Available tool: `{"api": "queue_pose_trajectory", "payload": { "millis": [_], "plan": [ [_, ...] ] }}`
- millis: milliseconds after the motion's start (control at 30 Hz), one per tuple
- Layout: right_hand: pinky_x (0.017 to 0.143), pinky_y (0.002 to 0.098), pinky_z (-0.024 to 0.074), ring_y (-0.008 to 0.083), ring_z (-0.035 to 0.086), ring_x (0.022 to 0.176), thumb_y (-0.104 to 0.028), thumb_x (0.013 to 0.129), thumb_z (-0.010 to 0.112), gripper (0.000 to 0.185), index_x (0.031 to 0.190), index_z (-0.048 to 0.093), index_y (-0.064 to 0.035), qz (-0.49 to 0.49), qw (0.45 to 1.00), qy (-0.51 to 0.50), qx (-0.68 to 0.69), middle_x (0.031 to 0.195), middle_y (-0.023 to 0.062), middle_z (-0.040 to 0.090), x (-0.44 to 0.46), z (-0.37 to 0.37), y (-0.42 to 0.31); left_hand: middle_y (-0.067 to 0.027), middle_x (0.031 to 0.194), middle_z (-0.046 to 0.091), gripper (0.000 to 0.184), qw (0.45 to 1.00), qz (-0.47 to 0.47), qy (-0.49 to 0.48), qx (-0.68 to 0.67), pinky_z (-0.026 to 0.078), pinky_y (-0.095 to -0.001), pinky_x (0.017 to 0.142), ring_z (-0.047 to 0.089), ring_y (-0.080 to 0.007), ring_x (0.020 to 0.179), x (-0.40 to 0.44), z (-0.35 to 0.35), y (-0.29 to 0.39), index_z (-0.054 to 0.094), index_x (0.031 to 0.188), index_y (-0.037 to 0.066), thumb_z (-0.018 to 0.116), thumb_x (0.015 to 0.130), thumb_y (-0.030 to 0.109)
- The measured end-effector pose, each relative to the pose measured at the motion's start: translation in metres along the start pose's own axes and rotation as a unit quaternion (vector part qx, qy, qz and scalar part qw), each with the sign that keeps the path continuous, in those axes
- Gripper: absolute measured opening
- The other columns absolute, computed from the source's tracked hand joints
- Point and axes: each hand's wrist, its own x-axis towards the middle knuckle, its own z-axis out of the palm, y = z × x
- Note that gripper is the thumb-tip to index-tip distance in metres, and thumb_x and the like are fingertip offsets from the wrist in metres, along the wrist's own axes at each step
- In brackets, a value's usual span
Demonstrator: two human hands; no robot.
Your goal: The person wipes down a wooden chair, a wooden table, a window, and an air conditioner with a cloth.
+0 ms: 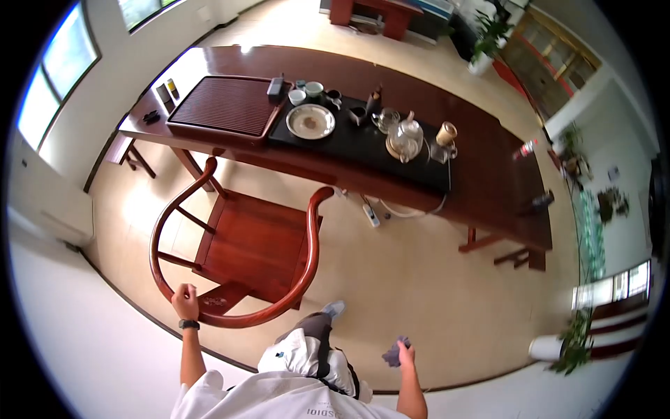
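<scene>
A reddish-brown wooden armchair (pixel 255 241) with a curved top rail stands in front of me on the left. My left hand (pixel 185 302), with a dark watch at its wrist, is closed on the back of that rail. My right hand (pixel 406 355) hangs low over the floor, its fingers wrapped round a crumpled grey-purple cloth (pixel 393 353). The cloth touches nothing else.
Beyond the chair, a long dark wooden table (pixel 481 160) bears a ribbed tea tray (pixel 225 105), a round metal plate (pixel 310 121), cups and a glass teapot (pixel 406 137). A power strip (pixel 370 215) and cables lie beneath. A potted plant (pixel 574 346) stands right.
</scene>
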Motion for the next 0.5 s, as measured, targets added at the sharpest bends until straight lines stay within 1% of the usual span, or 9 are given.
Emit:
{"api": "queue_pose_trajectory", "payload": {
  "millis": [33,100,133,200,233,333,400,433,500],
  "plan": [
    [0.071,0.0364,0.0531,0.0229,0.065,0.081,-0.024,0.081,0.065,0.035,0.103,0.057,0.0024,-0.074,0.994,0.025,-0.081,0.091,0.0121,0.065,0.035,-0.005,-0.026,-0.0072,0.056,0.054,0.021,0.998,-0.059,-0.004,-0.008,0.040,-0.0299,0.050,0.051,-0.0159,0.050,0.000,-0.001,0.018,0.059,0.073,0.000,0.055,0.088,0.014],
    [0.082,0.0356,0.0480,0.0231,0.061,0.094,-0.028,0.080,0.068,0.045,0.110,0.056,0.0034,-0.092,0.995,0.005,-0.041,0.103,0.0153,0.063,0.025,-0.016,-0.143,-0.0063,0.060,0.056,0.019,0.988,-0.115,-0.041,-0.099,0.041,-0.0283,0.051,0.051,-0.0134,0.052,0.003,0.014,0.048,0.060,0.077,0.000,0.053,0.090,0.013],
    [0.082,0.0356,0.0480,0.0231,0.061,0.094,-0.028,0.080,0.068,0.045,0.110,0.056,0.0034,-0.088,0.995,0.008,-0.038,0.103,0.0153,0.063,0.023,-0.023,-0.167,-0.0065,0.063,0.057,0.018,0.979,-0.131,-0.071,-0.139,0.041,-0.0278,0.051,0.051,-0.0130,0.052,0.002,0.024,0.082,0.060,0.079,0.001,0.053,0.090,0.013],
    [0.085,0.0349,0.0467,0.0225,0.059,0.095,-0.029,0.080,0.069,0.048,0.113,0.055,0.0028,-0.149,0.987,-0.013,0.063,0.106,0.0152,0.062,0.039,-0.031,-0.207,-0.0069,0.069,0.059,0.015,0.960,-0.096,-0.138,-0.225,0.043,-0.0262,0.055,0.053,-0.0124,0.057,-0.005,0.063,0.125,0.061,0.083,0.001,0.053,0.089,0.013],
    [0.085,0.0349,0.0467,0.0225,0.059,0.095,-0.029,0.080,0.069,0.048,0.113,0.055,0.0028,-0.157,0.985,-0.008,0.073,0.106,0.0152,0.062,0.050,-0.034,-0.210,-0.0077,0.071,0.061,0.013,0.957,-0.070,-0.195,-0.202,0.046,-0.0272,0.057,0.056,-0.0147,0.060,-0.008,0.084,0.143,0.061,0.085,0.003,0.055,0.088,0.014],
    [0.086,0.0372,0.0459,0.0278,0.059,0.099,-0.033,0.078,0.070,0.052,0.114,0.054,0.0015,-0.182,0.982,0.038,-0.011,0.108,0.0184,0.061,0.083,-0.046,-0.155,-0.0098,0.079,0.065,0.011,0.929,0.060,-0.350,-0.100,0.051,-0.0338,0.063,0.064,-0.0234,0.070,-0.027,0.132,0.216,0.064,0.090,0.008,0.059,0.082,0.014],
    [0.088,0.0366,0.0459,0.0267,0.058,0.102,-0.035,0.076,0.071,0.057,0.116,0.054,0.0024,-0.100,0.992,0.057,-0.052,0.112,0.0176,0.061,0.081,-0.058,-0.108,-0.0104,0.083,0.067,0.015,0.885,0.118,-0.448,-0.052,0.052,-0.0376,0.067,0.065,-0.0266,0.075,-0.044,0.164,0.252,0.065,0.092,0.012,0.060,0.081,0.018],
    [0.084,0.0391,0.0475,0.0301,0.060,0.097,-0.041,0.072,0.073,0.061,0.112,0.054,0.0014,-0.064,0.995,0.065,-0.048,0.106,0.0203,0.062,0.080,-0.068,-0.071,-0.0101,0.082,0.067,0.017,0.867,0.129,-0.478,-0.046,0.052,-0.0374,0.067,0.065,-0.0263,0.075,-0.057,0.183,0.266,0.066,0.094,0.012,0.059,0.082,0.021],
    [0.076,0.0389,0.0505,0.0271,0.063,0.089,-0.037,0.073,0.071,0.061,0.112,0.054,0.0071,0.025,0.997,0.077,0.016,0.105,0.0193,0.062,0.085,-0.086,0.030,-0.0096,0.080,0.067,0.021,0.830,0.143,-0.539,-0.029,0.052,-0.0371,0.069,0.065,-0.0262,0.076,-0.076,0.216,0.299,0.065,0.098,0.013,0.057,0.083,0.026]
  ]
}}
